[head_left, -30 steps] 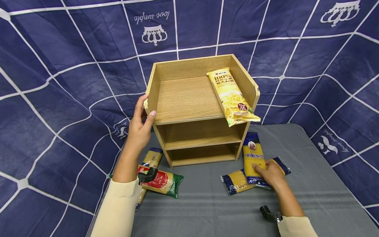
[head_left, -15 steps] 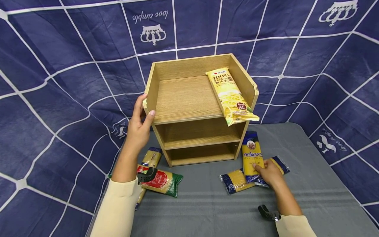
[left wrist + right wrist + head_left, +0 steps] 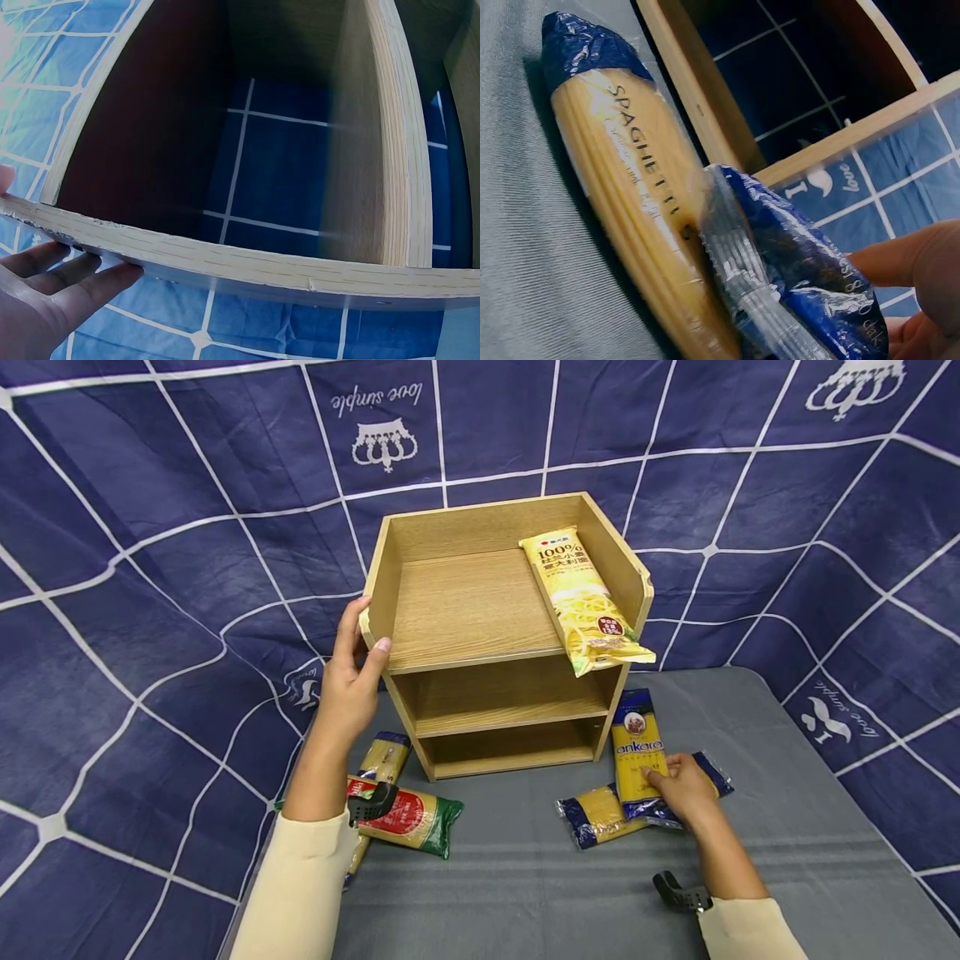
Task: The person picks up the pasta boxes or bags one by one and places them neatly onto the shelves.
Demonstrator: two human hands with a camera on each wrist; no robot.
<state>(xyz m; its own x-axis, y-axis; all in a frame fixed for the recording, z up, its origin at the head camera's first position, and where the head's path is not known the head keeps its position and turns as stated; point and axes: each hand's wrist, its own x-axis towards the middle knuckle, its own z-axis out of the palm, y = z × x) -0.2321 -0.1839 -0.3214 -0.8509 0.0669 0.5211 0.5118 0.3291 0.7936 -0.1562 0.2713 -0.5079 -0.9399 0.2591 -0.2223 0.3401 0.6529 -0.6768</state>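
Note:
My left hand [image 3: 350, 689] grips the left side panel of a small wooden shelf [image 3: 468, 606], thumb on the inner side and fingers outside; the left wrist view shows the fingers [image 3: 101, 289] against the panel. In my right hand [image 3: 688, 789] is the right edge of a yellow and blue "ankara" pasta packet [image 3: 637, 756], thumb on top. It lies across another blue-ended spaghetti packet [image 3: 600, 817], whose "SPAGHETTI" print shows in the right wrist view. A yellow noodle packet [image 3: 577, 597] rests on the shelf's top tier at the right, its near end overhanging the front edge.
Left of the shelf, a red and green pasta packet [image 3: 412, 818] lies across a yellow and blue packet [image 3: 386, 758], partly behind my left forearm. All stand on a grey cloth-covered table [image 3: 517, 877]. Blue cloth with white lines [image 3: 495, 435] hangs behind and at both sides.
The view shifts very slightly. My right thumb has slid a little further onto the "ankara" packet, which has barely moved. My left hand keeps its place on the shelf.

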